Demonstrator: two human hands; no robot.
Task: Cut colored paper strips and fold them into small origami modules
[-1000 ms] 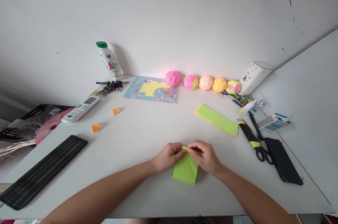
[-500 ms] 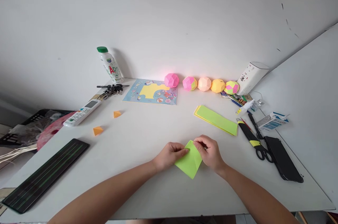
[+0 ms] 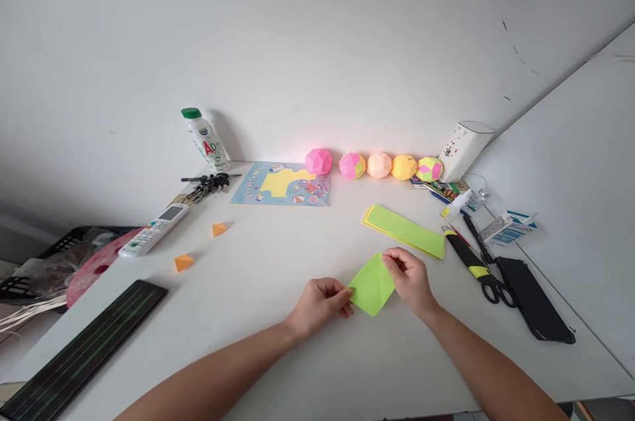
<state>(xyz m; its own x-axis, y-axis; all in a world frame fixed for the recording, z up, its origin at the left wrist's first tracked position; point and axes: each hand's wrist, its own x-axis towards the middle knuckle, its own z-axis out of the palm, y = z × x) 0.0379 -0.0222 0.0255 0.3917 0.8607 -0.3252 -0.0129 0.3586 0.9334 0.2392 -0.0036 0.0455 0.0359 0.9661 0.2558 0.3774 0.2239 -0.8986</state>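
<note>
Green paper (image 3: 373, 287), L hand (image 3: 318, 307) & R hand (image 3: 411, 279) pinching edges, wide gap L to orange pcs (image 3: 183, 263)

"AD" can be read on the white plastic bottle (image 3: 206, 143), while print on the blue card (image 3: 280, 184) is illegible.

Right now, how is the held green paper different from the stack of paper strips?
The green paper is held by the left hand and the right hand; the stack of paper strips lies on the table. The green paper looks shorter than the stack and shows only green; the stack has yellow beneath. Both have light-green upper faces.
</note>
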